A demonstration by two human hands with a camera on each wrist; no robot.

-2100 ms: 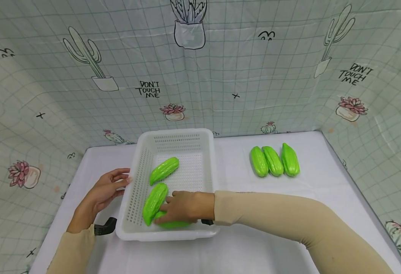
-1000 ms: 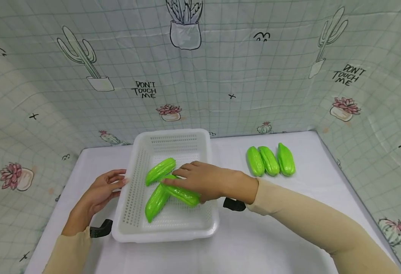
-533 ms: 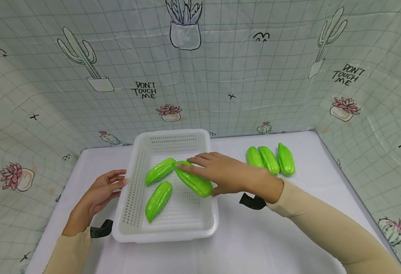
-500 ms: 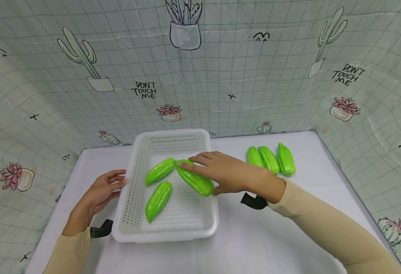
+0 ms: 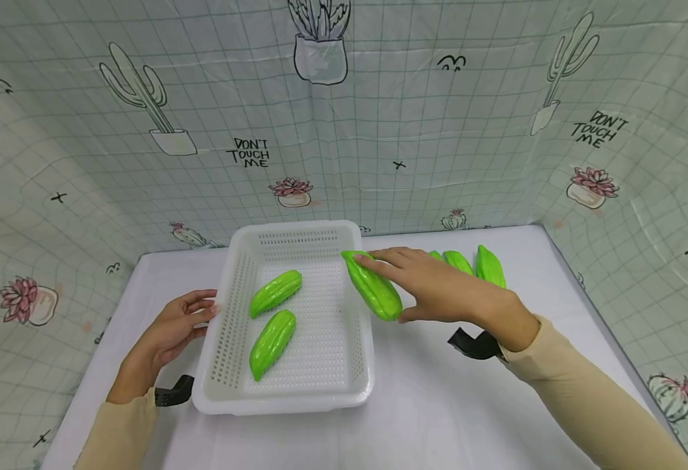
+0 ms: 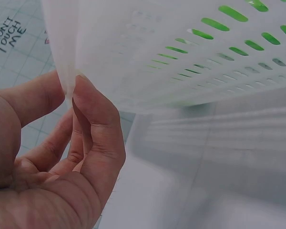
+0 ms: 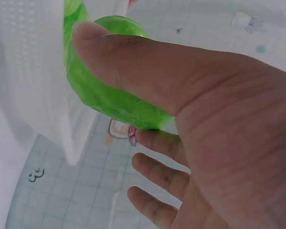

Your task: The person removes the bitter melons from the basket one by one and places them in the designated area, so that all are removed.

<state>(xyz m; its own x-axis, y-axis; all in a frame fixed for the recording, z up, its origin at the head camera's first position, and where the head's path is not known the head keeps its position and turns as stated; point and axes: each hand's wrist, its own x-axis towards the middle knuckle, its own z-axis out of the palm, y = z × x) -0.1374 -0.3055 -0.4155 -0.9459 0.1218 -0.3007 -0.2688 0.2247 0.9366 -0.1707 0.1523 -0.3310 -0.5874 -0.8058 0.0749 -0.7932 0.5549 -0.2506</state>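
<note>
My right hand (image 5: 426, 281) holds a glossy green ridged gourd (image 5: 375, 287) between thumb and fingers, over the right rim of the white plastic basket (image 5: 285, 403). In the right wrist view, the thumb lies along this gourd (image 7: 119, 102) while the other fingers spread below it. With thumb and index finger, my left hand (image 5: 176, 326) pinches the basket's left rim, as the left wrist view shows at the basket wall (image 6: 109, 62). Inside the basket lie two similar gourds, one farther back (image 5: 276, 293) and one nearer (image 5: 272, 343).
More green gourds stand in a row on the white-covered table (image 5: 438, 405) at the back right, one at its right end (image 5: 489, 266), the others partly hidden by my right hand. A patterned cloth (image 5: 379, 117) rises behind the table and along both sides.
My right hand has taken a gourd from the front of the basket, lifted it and carried it right and back to the right rim. The left hand stays on the basket's left rim.
</note>
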